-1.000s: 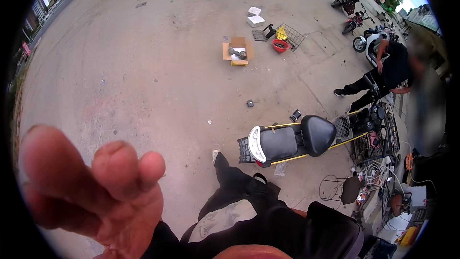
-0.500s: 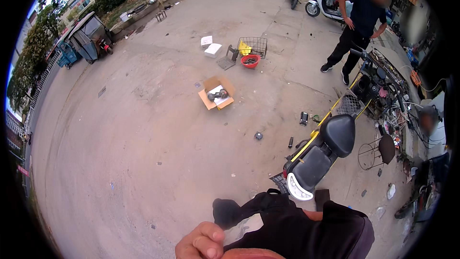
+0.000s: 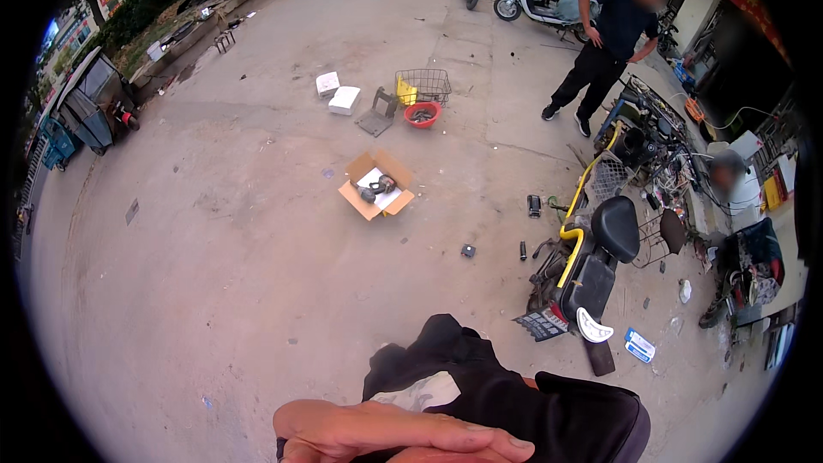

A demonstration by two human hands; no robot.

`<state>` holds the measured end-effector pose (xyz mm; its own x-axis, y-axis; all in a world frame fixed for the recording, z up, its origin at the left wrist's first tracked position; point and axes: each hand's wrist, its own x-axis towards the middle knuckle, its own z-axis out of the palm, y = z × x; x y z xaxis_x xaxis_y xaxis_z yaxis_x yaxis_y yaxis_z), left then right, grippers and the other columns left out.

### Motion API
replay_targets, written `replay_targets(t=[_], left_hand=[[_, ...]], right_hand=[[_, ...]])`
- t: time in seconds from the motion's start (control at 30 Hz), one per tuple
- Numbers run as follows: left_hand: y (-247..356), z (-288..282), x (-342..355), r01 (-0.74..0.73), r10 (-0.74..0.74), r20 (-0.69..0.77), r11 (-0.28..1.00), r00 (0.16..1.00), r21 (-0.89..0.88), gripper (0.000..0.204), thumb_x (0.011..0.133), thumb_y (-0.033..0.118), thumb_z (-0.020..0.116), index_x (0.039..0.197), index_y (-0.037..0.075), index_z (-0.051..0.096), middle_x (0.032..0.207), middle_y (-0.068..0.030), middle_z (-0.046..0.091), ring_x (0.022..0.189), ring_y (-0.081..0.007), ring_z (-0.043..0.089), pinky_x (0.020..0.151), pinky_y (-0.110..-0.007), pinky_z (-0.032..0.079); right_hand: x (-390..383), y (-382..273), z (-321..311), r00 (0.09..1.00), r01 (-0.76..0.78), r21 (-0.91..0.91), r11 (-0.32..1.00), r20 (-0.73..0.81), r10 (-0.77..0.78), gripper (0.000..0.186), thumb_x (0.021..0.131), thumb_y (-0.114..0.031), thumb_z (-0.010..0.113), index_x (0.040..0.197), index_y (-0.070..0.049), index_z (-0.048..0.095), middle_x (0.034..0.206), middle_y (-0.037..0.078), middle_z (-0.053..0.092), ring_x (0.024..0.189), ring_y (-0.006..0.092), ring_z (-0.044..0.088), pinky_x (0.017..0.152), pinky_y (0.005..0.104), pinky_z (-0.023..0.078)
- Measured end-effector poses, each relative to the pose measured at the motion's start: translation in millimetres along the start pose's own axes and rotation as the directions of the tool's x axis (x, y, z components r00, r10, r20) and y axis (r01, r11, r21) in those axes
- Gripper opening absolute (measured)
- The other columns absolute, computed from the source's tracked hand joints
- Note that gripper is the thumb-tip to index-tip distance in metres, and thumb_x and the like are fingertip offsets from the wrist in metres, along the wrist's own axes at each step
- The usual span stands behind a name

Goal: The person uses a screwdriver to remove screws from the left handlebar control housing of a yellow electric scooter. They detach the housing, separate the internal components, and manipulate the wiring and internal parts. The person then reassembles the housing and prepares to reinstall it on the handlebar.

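My left hand (image 3: 369, 427) lies at the lower edge, fingers stretched to the right and held together. It is apart from everything on the ground. Beneath it shows a strip of skin, probably my right hand (image 3: 441, 456); its fingers are hidden. Just beyond the hands are my dark clothes (image 3: 506, 399), with a pale grey patch (image 3: 429, 390) on them. Farther off stands an opened cardboard box (image 3: 393, 206), with dark rounded parts (image 3: 377, 189) on white material inside.
A yellow-framed electric scooter (image 3: 591, 283) stands at right, with small dark parts near it. Beyond the box are a red bowl (image 3: 423, 123), a wire basket (image 3: 435, 86) and white packages (image 3: 345, 101). A person in dark clothes (image 3: 624, 26) stands at far right, hands on hips.
My left hand has gone from curled fingers to stretched ones pointing right, over the other skin. The view has shifted, so the scooter shows more of its rear and a blue-white packet appears.
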<state>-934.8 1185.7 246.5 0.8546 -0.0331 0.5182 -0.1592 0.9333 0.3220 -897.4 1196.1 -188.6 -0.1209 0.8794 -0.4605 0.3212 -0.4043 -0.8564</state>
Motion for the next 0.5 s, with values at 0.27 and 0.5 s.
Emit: replay_targets(t=[0.27, 0.5], left_hand=[[200.7, -91.5, 12.3, -0.067, 0.1, -0.037, 0.856, 0.994, 0.513, 0.09, 0.104, 0.073, 0.041, 0.125, -0.011, 0.065, 0.123, -0.0429, 0.065, 0.109, -0.0482, 0.072, 0.093, -0.052, 0.061], [309.1, -205.8, 25.4, -0.339, 0.419, -0.048, 0.793, 0.907, 0.507, 0.054, 0.107, 0.047, 0.048, 0.122, -0.002, 0.065, 0.121, -0.0347, 0.066, 0.116, -0.0408, 0.068, 0.099, -0.048, 0.058]], right_hand=[[76.2, 1.1, -86.6, 0.966, -0.195, 0.093, 0.976, -0.153, 0.208, 0.042, 0.109, -0.034, 0.055, 0.118, 0.002, 0.073, 0.112, 0.03, 0.073, 0.108, 0.0415, 0.071, 0.096, 0.0491, 0.052], [170.3, 55.7, -189.5, 0.93, -0.345, 0.074, 0.936, -0.103, 0.352, 0.042, 0.109, -0.034, 0.054, 0.118, 0.002, 0.073, 0.113, 0.03, 0.073, 0.108, 0.0412, 0.071, 0.096, 0.0491, 0.053]])
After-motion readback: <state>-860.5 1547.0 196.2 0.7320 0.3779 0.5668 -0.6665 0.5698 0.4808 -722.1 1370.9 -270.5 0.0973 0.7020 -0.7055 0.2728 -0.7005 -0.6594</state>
